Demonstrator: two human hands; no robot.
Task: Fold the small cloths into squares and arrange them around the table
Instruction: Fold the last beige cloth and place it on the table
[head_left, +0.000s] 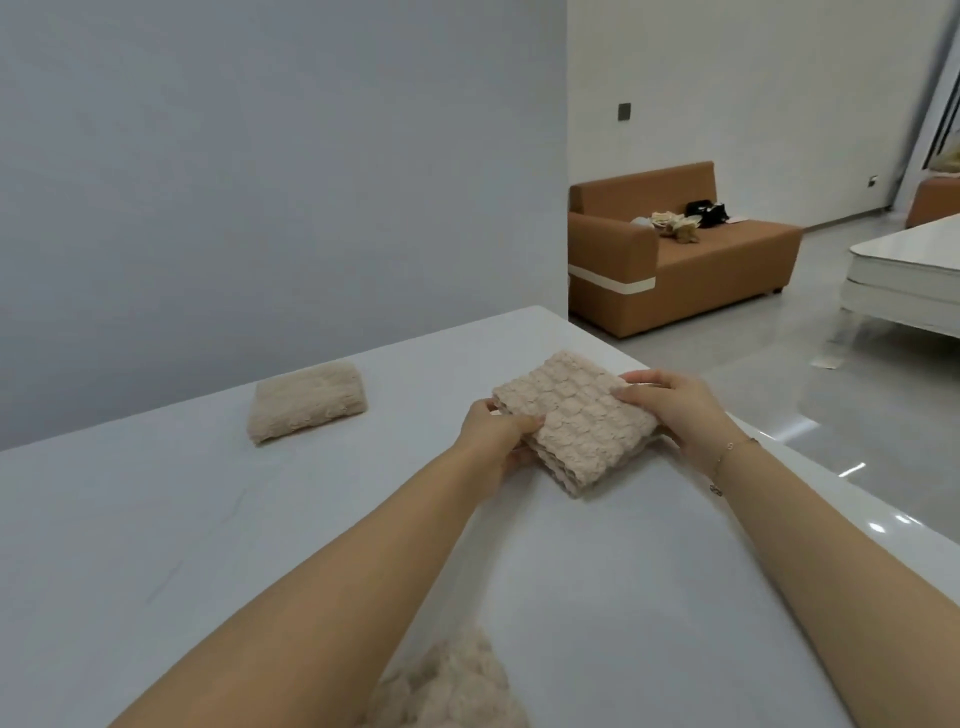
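Head view
Held cloth (574, 421): folded, gripped near the desk's (156, 519) far right edge.
Left hand (498, 436): fingers clamped on its left edge.
Right hand (675, 410): fingers pinched on its right edge.
Second cloth (307, 401): folded, laid near the far edge.
Third cloth (447, 680): unfolded, at the near edge.

A white table (156, 519) set against a grey wall carries three beige cloths: a folded cloth (306, 401) lying flat towards the wall, a waffle cloth (574, 421) near the right edge, and a crumpled cloth (447, 680) at the near edge.
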